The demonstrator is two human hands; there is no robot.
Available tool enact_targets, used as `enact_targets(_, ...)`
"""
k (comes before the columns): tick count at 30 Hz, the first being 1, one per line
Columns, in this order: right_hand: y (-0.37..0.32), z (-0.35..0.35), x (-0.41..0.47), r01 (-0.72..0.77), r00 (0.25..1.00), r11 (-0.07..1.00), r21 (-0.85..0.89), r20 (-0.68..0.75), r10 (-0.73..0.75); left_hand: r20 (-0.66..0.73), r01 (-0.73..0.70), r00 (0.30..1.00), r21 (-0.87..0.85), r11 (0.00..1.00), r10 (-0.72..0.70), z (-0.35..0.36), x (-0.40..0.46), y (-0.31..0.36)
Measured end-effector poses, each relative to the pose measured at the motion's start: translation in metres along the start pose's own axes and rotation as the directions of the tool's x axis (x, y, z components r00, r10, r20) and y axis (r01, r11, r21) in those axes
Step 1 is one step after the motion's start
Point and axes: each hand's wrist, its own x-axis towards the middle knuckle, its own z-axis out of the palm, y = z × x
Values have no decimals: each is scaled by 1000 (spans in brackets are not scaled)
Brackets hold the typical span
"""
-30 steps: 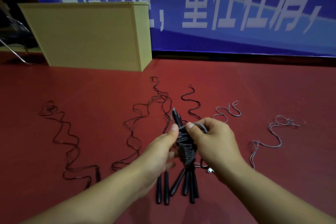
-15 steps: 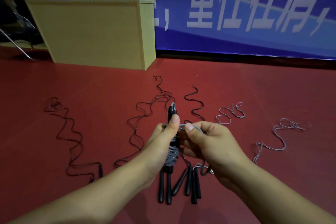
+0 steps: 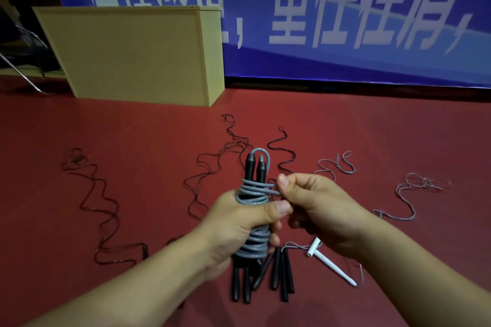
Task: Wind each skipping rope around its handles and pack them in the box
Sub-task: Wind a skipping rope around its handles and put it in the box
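Note:
My left hand [image 3: 247,223] grips a pair of black handles [image 3: 255,167] held upright, with grey rope [image 3: 253,194] coiled round them in many turns. My right hand [image 3: 316,207] pinches the rope's free end at the right side of the bundle, just above my left thumb. On the red floor below lie several black handles [image 3: 279,271] side by side. A white handle [image 3: 329,264] lies to their right. A tan wooden box [image 3: 138,53] stands at the back left.
Loose dark ropes [image 3: 101,204] snake over the floor at left and centre, and grey ropes [image 3: 409,194] lie at right. A blue banner [image 3: 345,8] with white characters covers the back wall. A metal chair leg [image 3: 18,71] shows at the far left.
The bundle has been raised and turned upright so both handle tips show. More grey turns lie round the upper part, and my right hand now pinches the rope end at the bundle's side.

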Motion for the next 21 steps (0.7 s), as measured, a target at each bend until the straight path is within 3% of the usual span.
enact_targets(6,2,1,0,34,999,999,-12,-38,-34,-63,8,998,49,999,-4,-3,2,-1)
enact_targets(14,-1,2,0,71,994,996,61,-92,-65,-126,-3,992,-57,998,-5,0,5,3)
enact_targets(21,-3,3,-3,92,991,994,54,-103,-86,14,76,997,-141,987,-75,-9,7,-2)
